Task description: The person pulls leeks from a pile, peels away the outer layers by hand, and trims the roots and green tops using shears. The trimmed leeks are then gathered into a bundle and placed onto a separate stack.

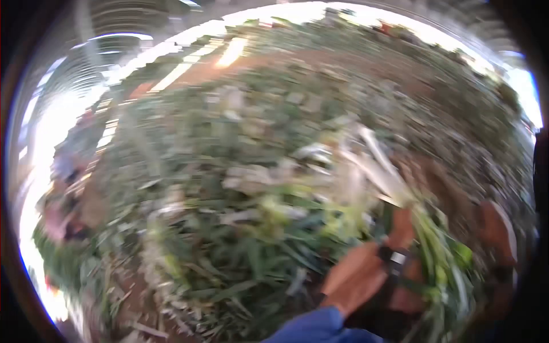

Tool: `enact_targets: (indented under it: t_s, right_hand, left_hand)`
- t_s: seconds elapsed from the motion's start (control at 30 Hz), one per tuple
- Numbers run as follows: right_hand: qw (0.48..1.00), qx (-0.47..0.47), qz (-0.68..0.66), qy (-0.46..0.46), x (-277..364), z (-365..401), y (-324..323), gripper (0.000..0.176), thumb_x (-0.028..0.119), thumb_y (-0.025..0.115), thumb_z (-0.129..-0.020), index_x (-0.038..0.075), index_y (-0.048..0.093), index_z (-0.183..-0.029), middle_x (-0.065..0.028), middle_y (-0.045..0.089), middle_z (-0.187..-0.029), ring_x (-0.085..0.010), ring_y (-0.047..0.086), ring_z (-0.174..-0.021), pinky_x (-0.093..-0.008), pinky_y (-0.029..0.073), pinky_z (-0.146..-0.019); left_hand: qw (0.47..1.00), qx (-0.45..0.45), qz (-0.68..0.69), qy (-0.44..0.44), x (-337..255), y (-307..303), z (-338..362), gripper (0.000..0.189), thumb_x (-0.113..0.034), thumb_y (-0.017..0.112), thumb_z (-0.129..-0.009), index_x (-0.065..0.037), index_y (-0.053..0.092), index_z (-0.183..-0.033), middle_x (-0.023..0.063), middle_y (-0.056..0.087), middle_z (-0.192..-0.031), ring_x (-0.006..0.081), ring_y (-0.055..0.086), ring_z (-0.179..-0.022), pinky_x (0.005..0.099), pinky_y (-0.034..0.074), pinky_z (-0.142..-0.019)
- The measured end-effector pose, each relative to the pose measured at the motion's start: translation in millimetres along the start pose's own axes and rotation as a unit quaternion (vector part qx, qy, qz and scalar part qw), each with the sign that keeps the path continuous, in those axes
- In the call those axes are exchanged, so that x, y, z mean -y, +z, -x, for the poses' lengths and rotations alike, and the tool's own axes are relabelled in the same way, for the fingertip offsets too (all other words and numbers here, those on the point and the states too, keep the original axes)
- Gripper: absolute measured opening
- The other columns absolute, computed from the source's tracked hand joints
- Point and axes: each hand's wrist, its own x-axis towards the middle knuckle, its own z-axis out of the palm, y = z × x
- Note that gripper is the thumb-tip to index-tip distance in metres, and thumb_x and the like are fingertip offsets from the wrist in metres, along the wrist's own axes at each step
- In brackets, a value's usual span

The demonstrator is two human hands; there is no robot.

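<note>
My left hand [403, 223], below a blue sleeve and a dark wristwatch, is closed around a bunch of leeks [389, 186]. Their white stalks point up and to the left, while the long green leaves [437, 257] hang down on the right of my wrist. Motion blur smears the fingers. At the far right is a blurred skin-coloured shape [497, 234] that may be my right hand or another part of the body; its fingers cannot be made out.
A wide heap of leeks and loose green leaves [246, 251] covers the ground ahead. Bare brown soil [134, 291] shows at the lower left. A blurred person [66, 211] appears to be low down at the left edge. Bright light rims a roofed space.
</note>
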Motion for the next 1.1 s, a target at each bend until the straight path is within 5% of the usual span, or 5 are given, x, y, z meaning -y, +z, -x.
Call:
enact_targets:
  t_s: [0.13, 0.4, 0.67, 0.7, 1.1]
  right_hand:
    - [0.902, 0.197, 0.381, 0.046, 5.1, -20.4, 34.7, 0.027, 0.020, 0.064, -0.072, 0.002, 0.068, -0.092, -0.0248, 0.069, -0.085, -0.0460, 0.067, -0.084, -0.0520, 0.052, -0.073]
    - [0.795, 0.329, 0.499, 0.099, -14.8, -50.7, 67.2, 0.023, 0.020, 0.065, -0.071, 0.003, 0.074, -0.082, -0.0184, 0.072, -0.083, -0.0375, 0.071, -0.080, -0.0471, 0.056, -0.073]
    - [0.769, 0.349, 0.526, 0.102, -19.0, -72.9, 79.3, 0.023, 0.020, 0.065, -0.070, 0.003, 0.076, -0.083, -0.0185, 0.073, -0.083, -0.0356, 0.072, -0.080, -0.0447, 0.056, -0.073]
    - [0.773, 0.345, 0.522, 0.103, -17.5, -76.2, 85.0, 0.024, 0.020, 0.065, -0.071, 0.004, 0.076, -0.083, -0.0183, 0.073, -0.084, -0.0355, 0.072, -0.080, -0.0445, 0.056, -0.072]
    - [0.762, 0.361, 0.531, 0.085, -3.5, -103.1, 108.4, 0.027, 0.023, 0.067, -0.070, 0.005, 0.076, -0.088, -0.0162, 0.073, -0.086, -0.0343, 0.072, -0.084, -0.0436, 0.057, -0.073]
  left_hand:
    - [0.999, 0.012, 0.038, -0.021, 62.5, -17.7, -21.1, 0.033, -0.012, 0.064, -0.091, 0.005, 0.058, -0.119, 0.0146, 0.066, -0.093, 0.0275, 0.068, -0.079, 0.0407, 0.059, -0.067]
    - [0.909, 0.047, 0.406, -0.086, 45.1, 20.2, 21.9, 0.016, -0.009, 0.056, -0.097, -0.003, 0.056, -0.111, 0.0064, 0.060, -0.081, 0.0182, 0.063, -0.069, 0.0329, 0.055, -0.055]
    - [0.969, 0.036, 0.022, 0.242, 90.2, 24.5, 9.8, 0.041, -0.001, 0.061, -0.093, -0.007, 0.047, -0.131, 0.0067, 0.062, -0.102, 0.0136, 0.064, -0.086, 0.0300, 0.057, -0.070]
    - [0.953, 0.062, 0.268, 0.129, 98.0, 20.4, 2.2, 0.048, -0.001, 0.066, -0.090, -0.008, 0.045, -0.133, 0.0042, 0.061, -0.111, 0.0131, 0.062, -0.097, 0.0293, 0.056, -0.079]
    - [0.985, 0.004, 0.016, 0.173, 79.5, 24.8, 2.3, 0.044, -0.005, 0.069, -0.091, -0.008, 0.050, -0.131, 0.0016, 0.060, -0.120, 0.0121, 0.059, -0.108, 0.0311, 0.050, -0.092]
